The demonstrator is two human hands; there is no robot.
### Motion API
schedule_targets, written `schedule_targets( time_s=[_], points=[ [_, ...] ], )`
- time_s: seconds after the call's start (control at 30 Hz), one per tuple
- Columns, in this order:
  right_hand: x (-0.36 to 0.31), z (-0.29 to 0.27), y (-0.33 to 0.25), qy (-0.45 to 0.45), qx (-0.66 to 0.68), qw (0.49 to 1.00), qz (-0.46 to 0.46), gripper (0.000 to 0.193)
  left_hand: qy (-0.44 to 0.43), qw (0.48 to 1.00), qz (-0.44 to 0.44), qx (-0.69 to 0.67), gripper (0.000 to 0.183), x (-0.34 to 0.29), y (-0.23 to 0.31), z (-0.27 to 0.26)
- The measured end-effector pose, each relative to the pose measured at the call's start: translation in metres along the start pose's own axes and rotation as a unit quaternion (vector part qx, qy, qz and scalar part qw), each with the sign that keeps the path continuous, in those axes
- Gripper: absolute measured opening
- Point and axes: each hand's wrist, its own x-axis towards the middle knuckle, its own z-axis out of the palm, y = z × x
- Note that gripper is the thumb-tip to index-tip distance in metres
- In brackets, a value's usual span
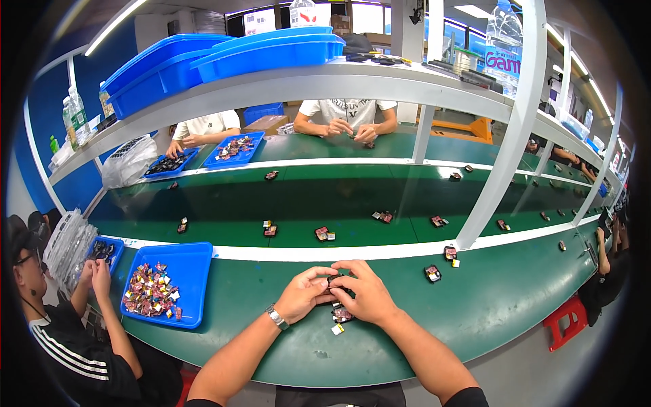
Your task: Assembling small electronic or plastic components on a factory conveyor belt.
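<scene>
At the middle of the near green bench, my left hand [301,296] and my right hand [364,296] meet with fingers bent round a small black part [335,279]. Both hands grip it, and the fingers cover most of its shape. Just below them on the bench lies a small black-rimmed piece with a dark red board [342,314]. A white-and-yellow tab [338,329] sticks out from it toward me. To the left stands a blue tray [203,278] with a heap of dark red boards [152,292] bearing similar tabs.
Two small assemblies [432,273] lie right of my hands. Beyond a white rail [285,252], several more are spread over a dark green belt [230,203]. A white shelf post [498,136] rises at the right. A co-worker [68,332] sits at the left; others sit across.
</scene>
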Motion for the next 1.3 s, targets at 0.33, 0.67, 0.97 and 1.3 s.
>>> schedule_targets(
  time_s=[0.33,0.67,0.97,1.3],
  points=[
    [-0.003,0.008,0.003,0.017,0.019,0.999,0.037,0.016,0.013,1.000,0.010,-0.002,0.028,-0.001,0.000,0.000],
    [-0.002,0.003,0.005,0.000,0.044,0.998,0.039,0.022,0.022,1.000,0.020,-0.001,0.028,-0.002,-0.001,0.003],
    [0.001,0.009,-0.005,0.092,0.007,0.996,-0.022,0.022,0.002,0.996,0.067,-0.059,0.026,-0.002,-0.003,0.000],
    [-0.001,0.013,0.003,0.053,0.055,0.997,0.014,0.019,0.015,0.997,0.051,-0.050,0.029,-0.004,-0.008,0.005]
  ],
)
